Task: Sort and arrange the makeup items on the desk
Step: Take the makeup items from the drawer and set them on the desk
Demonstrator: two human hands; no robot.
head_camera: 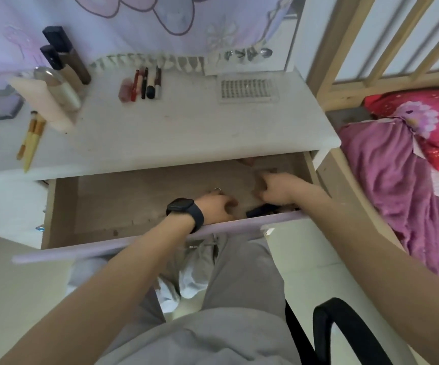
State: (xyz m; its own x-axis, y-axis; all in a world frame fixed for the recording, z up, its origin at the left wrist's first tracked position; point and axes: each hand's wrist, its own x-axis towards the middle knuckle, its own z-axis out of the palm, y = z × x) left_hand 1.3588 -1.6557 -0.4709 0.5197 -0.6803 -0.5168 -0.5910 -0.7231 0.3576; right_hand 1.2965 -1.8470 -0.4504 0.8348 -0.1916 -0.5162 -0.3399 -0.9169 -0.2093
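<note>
The desk drawer (139, 248) is pulled out and both my hands reach into it. My left hand (217, 206), with a black watch on the wrist, has its fingers curled down near the drawer's front; what it holds is hidden. My right hand (273, 188) is curled over something blurred at the drawer's right. A dark item (262, 209) lies between my hands by the front panel. On the white desk (186, 133) lie a row of lipsticks and pencils (144, 84), two brushes (31, 139) and several bottles (60, 75).
A clear lash case (247, 90) lies at the desk's back right below a mirror (252, 32). A wooden bed frame (344, 48) with pink bedding (397, 167) stands to the right. A black chair arm (326, 317) is at the lower right.
</note>
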